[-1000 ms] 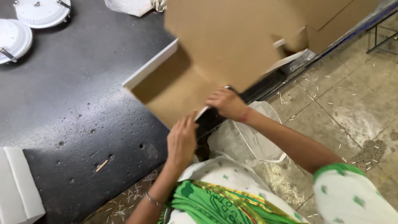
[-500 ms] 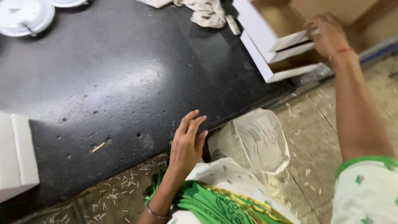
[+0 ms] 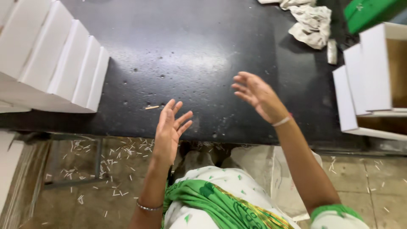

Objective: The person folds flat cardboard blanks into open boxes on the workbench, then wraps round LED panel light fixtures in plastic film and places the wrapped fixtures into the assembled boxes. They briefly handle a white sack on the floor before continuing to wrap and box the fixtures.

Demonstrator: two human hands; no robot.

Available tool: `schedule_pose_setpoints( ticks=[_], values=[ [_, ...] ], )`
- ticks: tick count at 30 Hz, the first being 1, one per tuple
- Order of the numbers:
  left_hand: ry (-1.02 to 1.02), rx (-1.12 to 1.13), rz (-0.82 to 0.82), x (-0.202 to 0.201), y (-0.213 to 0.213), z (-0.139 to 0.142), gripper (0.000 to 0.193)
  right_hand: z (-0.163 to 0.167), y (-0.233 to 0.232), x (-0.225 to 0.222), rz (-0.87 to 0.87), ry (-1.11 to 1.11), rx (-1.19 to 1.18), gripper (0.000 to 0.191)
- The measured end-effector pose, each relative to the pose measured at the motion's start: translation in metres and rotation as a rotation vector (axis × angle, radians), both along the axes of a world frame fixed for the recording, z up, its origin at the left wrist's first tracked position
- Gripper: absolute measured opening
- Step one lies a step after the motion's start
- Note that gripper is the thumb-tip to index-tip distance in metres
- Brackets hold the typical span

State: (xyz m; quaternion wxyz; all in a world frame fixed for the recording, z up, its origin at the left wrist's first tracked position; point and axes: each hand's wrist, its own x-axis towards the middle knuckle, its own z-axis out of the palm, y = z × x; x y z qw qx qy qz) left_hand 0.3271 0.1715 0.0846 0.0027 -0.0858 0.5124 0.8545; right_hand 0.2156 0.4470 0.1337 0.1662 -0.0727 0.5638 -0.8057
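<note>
My left hand hovers over the near edge of the black table, fingers spread, holding nothing. My right hand is raised above the table to the right of it, also empty with fingers apart, a band around the wrist. Nested white and brown cardboard boxes lie at the table's right edge, well clear of my right hand. A row of white folded cartons is stacked at the table's left end, away from my left hand.
Crumpled white cloth lies at the back of the table beside a green object. A small splinter rests near the table's front edge. The tiled floor below is littered with small white bits. A clear plastic bag sits by my knees.
The view has swung left. My right hand let go of the boxes at the right and moved back over the table. My left hand lifted off the table edge.
</note>
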Motion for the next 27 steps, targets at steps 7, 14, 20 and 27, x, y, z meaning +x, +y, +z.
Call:
schedule_pose_setpoints(
  ticks=[7, 14, 20, 27],
  values=[
    [0.173, -0.16, 0.001, -0.02, -0.071, -0.001, 0.047, 0.056, -0.06, -0.033, 0.498, 0.328, -0.437, 0.048],
    [0.625, -1.43, 0.152, -0.068, -0.133, -0.029, 0.045, 0.0, -0.156, -0.105, 0.523, 0.397, 0.423, 0.03],
    [0.153, -1.39, 0.255, 0.012, -0.216, -0.046, 0.027, -0.049, -0.19, -0.18, 0.429, 0.199, 0.606, 0.031],
    [0.272, -1.322, 0.272, -0.045, -0.211, -0.062, 0.027, -0.095, -0.28, -0.356, 0.201, -0.137, 0.202, 0.04]
  ],
)
